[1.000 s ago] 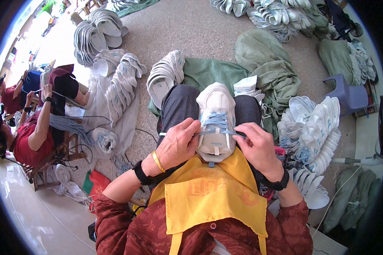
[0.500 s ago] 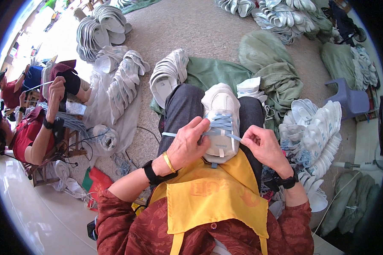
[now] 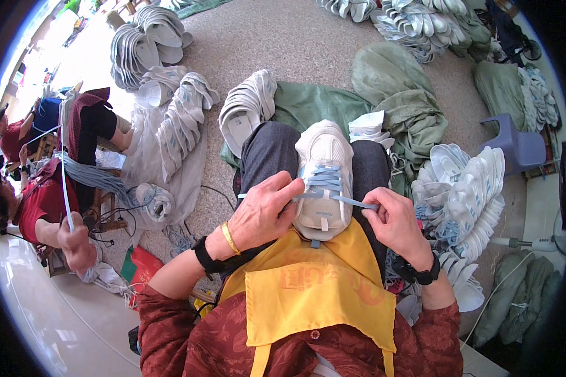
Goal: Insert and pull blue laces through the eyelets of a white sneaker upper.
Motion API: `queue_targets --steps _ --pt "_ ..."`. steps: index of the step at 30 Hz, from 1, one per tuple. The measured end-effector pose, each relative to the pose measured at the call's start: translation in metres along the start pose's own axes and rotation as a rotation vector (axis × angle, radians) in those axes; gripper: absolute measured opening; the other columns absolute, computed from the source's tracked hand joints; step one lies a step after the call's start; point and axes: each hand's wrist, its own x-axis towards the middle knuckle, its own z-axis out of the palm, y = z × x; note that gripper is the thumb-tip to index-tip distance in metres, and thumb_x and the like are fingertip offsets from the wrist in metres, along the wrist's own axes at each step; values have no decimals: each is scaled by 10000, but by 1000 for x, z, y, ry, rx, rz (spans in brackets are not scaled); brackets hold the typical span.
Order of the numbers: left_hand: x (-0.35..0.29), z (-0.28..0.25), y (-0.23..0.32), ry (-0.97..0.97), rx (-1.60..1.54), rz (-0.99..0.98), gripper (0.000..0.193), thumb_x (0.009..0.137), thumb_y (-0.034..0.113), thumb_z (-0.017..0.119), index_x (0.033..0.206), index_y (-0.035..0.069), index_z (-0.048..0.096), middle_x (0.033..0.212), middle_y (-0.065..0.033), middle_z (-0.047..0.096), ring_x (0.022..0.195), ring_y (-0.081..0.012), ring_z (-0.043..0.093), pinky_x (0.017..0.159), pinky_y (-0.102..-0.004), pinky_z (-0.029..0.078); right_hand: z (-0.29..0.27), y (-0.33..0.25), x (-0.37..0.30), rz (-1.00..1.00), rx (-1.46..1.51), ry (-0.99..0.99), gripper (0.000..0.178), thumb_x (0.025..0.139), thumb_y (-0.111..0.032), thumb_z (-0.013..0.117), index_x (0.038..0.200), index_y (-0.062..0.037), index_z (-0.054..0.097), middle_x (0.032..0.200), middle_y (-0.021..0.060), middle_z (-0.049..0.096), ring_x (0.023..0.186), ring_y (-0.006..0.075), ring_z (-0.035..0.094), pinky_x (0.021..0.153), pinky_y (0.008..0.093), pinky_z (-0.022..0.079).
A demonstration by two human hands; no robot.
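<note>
A white sneaker upper (image 3: 324, 141) lies between my thighs, its toe pointing away from me. Pale blue shoelace (image 3: 326, 173) crosses its front in several rows. My right hand (image 3: 396, 220), just right of the upper, pinches one lace end and draws it out taut sideways. On the other side my left hand (image 3: 264, 210) rests against the upper's left edge, fingers closed on the lace; a short tail of it sticks out past the back of the hand. The fingertips of the left hand are partly hidden. A yellow apron (image 3: 321, 295) lies beneath the upper's near end.
Stacks of white shoe uppers stand at front left (image 3: 248, 110) and right (image 3: 462, 195). Green cloth (image 3: 321, 103) lies ahead. At the left, a co-worker in a red shirt (image 3: 44, 207) stretches a pale lace. A purple-grey stool (image 3: 512, 144) stands at far right.
My right hand has moved slightly right, with more lace stretched between it and the upper. My left hand has shifted slightly left. The co-worker's near hand has swung down toward me.
</note>
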Motion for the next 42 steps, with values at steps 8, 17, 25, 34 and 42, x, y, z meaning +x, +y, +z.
queue_targets --steps 8,17,25,34,42 --pt "-7 -32 -15 -70 321 94 108 902 16 664 925 39 562 881 -131 516 802 -355 605 678 -448 509 -3 16 -28 -178 -361 311 150 924 -6 682 1071 -32 700 915 137 653 776 350 670 660 413 528" --pt "-37 -84 -34 52 559 -97 134 877 6 676 902 1 545 927 -157 533 903 -365 577 744 -455 481 -54 79 -73 75 -324 424 212 949 16 602 1122 -5 724 918 175 677 834 363 675 741 416 516" --pt "-80 -155 -64 198 638 -324 95 889 -25 605 954 7 543 888 -192 593 851 -427 606 744 -480 495 -103 191 -127 289 -376 515 241 967 -8 579 1148 -6 738 875 152 734 756 267 678 728 361 522" --pt "-129 -244 -104 289 638 -524 122 887 -42 617 983 -15 546 776 -142 597 687 -275 604 658 -376 481 -145 274 -162 455 -198 613 283 1004 -29 566 1219 -13 749 867 69 746 571 93 567 530 265 454" --pt "-127 -263 -111 337 642 -550 117 878 -47 622 955 -16 540 755 -138 597 690 -259 620 643 -368 488 -142 315 -158 369 -22 700 231 1017 -69 587 1153 20 751 838 91 742 602 110 657 557 250 542"
